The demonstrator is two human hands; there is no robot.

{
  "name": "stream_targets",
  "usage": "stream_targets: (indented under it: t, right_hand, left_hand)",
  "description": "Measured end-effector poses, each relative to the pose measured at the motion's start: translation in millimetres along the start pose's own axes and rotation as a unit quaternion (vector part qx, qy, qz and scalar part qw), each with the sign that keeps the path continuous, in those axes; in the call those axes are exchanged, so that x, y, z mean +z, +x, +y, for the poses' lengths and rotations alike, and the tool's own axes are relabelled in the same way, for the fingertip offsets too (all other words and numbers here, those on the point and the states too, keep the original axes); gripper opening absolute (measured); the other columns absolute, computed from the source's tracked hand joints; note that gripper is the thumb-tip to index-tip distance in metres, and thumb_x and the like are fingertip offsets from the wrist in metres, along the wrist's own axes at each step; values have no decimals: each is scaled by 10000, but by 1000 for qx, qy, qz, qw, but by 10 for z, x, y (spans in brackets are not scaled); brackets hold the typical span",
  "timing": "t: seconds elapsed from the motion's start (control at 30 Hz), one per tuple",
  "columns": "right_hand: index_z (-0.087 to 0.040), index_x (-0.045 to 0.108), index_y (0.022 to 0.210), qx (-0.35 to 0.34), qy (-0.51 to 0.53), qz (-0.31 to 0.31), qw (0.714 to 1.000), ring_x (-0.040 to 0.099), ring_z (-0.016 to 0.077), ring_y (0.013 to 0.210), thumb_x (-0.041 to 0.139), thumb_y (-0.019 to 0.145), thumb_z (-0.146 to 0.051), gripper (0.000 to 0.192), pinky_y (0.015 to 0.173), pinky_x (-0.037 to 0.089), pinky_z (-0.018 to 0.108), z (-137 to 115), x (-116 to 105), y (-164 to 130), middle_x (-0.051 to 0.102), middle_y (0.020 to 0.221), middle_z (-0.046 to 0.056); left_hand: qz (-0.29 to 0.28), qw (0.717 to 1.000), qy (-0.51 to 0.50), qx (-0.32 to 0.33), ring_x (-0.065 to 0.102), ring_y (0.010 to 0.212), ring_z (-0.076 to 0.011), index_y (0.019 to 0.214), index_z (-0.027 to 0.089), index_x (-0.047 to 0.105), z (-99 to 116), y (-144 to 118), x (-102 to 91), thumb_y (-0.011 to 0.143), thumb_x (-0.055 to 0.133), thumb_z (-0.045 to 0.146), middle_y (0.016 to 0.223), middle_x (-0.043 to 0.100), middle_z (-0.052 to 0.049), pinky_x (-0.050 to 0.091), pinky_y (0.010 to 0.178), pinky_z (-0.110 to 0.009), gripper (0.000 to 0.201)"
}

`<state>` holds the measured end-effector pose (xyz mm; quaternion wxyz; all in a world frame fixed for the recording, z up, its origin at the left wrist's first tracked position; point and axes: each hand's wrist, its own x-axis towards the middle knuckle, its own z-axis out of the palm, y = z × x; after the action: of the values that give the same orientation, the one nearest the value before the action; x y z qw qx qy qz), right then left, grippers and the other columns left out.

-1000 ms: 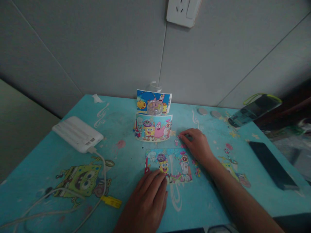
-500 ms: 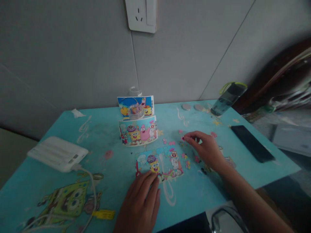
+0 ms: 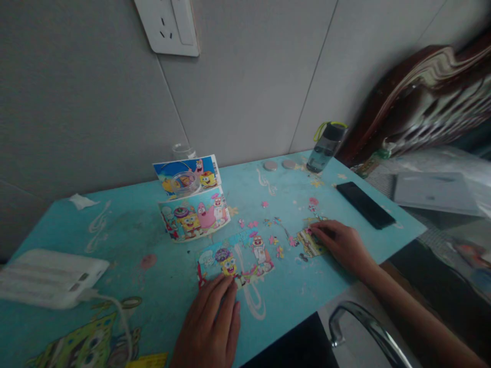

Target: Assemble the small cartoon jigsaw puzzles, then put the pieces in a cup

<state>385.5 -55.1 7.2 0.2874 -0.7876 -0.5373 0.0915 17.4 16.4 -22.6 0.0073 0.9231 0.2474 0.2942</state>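
Note:
A partly assembled cartoon jigsaw puzzle (image 3: 207, 258) lies on the table, with a gap in its middle. My left hand (image 3: 210, 322) rests flat, fingers stretched out, its fingertips on the puzzle's lower left edge. To the right, my right hand (image 3: 341, 245) is closed in a pinch over a yellow cartoon figure printed on the tabletop. A small pink jigsaw piece (image 3: 309, 231) shows at its fingertips, mostly hidden. Several loose jigsaw pieces (image 3: 280, 252) are scattered between the puzzle and my right hand. Behind the puzzle stands a curved picture card (image 3: 195, 217) with a matching scene.
A second card (image 3: 209, 166) and a clear round container (image 3: 185, 183) stand behind. A white power bank (image 3: 49, 276) with a cable is at left. Two round lids (image 3: 270, 165), a water bottle (image 3: 325, 148) and a black phone (image 3: 365, 205) are at right. Below curves a metal chair arm (image 3: 360, 312).
My right hand has moved right and toward me, from above the loose pieces to the printed figure. The left hand stays on the puzzle. The view has turned right.

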Motion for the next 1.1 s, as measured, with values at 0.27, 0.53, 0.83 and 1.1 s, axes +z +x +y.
stream_targets:
  t: [0.27,0.53,0.83,1.1]
  right_hand:
    - [-244,744,1067,-110,-11,-20,994,672,236,960,569,973,-347,224,882,523,396,-431,64,-170,720,1050,84]
    - [-265,737,1111,-138,-14,-100,985,659,236,924,662,918,-375,235,869,526,403,-677,292,-104,685,1021,77]
    - [-278,750,951,-125,-1,-136,983,662,247,947,675,890,-365,130,878,524,412,-579,285,-31,695,1039,67]
    - [-263,750,924,-69,12,-104,992,679,224,741,670,867,-408,176,669,527,342,-681,328,-118,738,853,37]
  left_hand:
    - [3,1000,0,-22,575,1244,-288,1308,109,593,112,58,-47,976,521,152,1301,636,-146,522,1032,-502,343]
    - [-18,998,0,-56,588,1227,-282,1249,118,622,187,100,-86,970,519,122,1285,644,-134,512,1053,-542,297]
    - [-20,997,1,-77,597,1220,-294,1205,125,653,232,168,-133,966,529,143,1239,679,-116,496,1063,-569,270]
    - [-39,997,11,-71,562,1271,-294,1246,123,630,222,130,-113,963,483,72,1276,652,-124,440,1120,-565,323]
